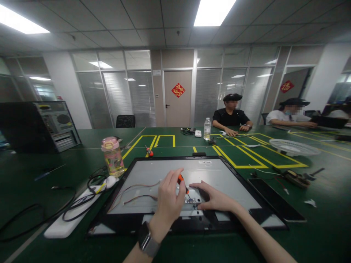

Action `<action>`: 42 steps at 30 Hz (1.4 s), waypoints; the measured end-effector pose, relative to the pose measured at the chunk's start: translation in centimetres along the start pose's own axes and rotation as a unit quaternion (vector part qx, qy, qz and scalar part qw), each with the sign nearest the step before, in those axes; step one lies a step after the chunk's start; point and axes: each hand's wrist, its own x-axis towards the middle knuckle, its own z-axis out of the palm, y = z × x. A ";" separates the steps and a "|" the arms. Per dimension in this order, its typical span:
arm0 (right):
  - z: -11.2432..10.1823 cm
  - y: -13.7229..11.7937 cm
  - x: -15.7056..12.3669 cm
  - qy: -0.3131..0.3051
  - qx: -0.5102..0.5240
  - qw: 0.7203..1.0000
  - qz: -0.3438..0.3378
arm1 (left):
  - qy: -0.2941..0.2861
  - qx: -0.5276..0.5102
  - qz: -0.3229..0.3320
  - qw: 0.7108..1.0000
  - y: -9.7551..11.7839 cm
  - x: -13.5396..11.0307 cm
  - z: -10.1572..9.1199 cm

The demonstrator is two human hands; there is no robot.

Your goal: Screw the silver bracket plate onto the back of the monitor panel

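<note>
A large flat display panel (pixel 219 173) with a black frame lies back side up in front of me. On its lower middle sits a small metal bracket with a circuit board (pixel 195 200). My left hand (pixel 171 195), with a watch on the wrist, is closed around a screwdriver (pixel 180 179) with an orange and black handle. Its shaft points down at the bracket; the tip is too small to make out. My right hand (pixel 216 197) grips the bracket's right side, thumb near its lower edge and fingers over its upper edge. Thin wires (pixel 139 197) run left from the bracket.
Left of the panel are a white power strip (pixel 68 215) with black cables, a pink-lidded bottle (pixel 113 160) and a computer case (pixel 59 126). A long black part (pixel 275 199) and a tape measure-like tool (pixel 296 179) lie right. Two people (pixel 231 115) sit across the table.
</note>
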 end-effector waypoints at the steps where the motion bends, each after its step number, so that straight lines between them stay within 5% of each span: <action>1: 0.0 0.0 0.0 0.000 0.000 1.000 0.001 | -0.007 -0.011 0.006 1.000 0.0 0.0 0.0; 7: 0.1 0.2 0.0 0.003 -0.001 1.000 -0.008 | 0.031 -0.014 0.010 0.999 0.2 0.1 -0.1; 13: 0.2 0.4 0.1 0.003 -0.004 1.000 -0.007 | -0.016 -0.113 -0.013 0.993 0.8 0.3 -0.5; 42: 0.2 0.2 0.1 0.002 -0.009 1.000 0.000 | 0.003 -0.187 -0.043 0.981 1.0 0.0 0.2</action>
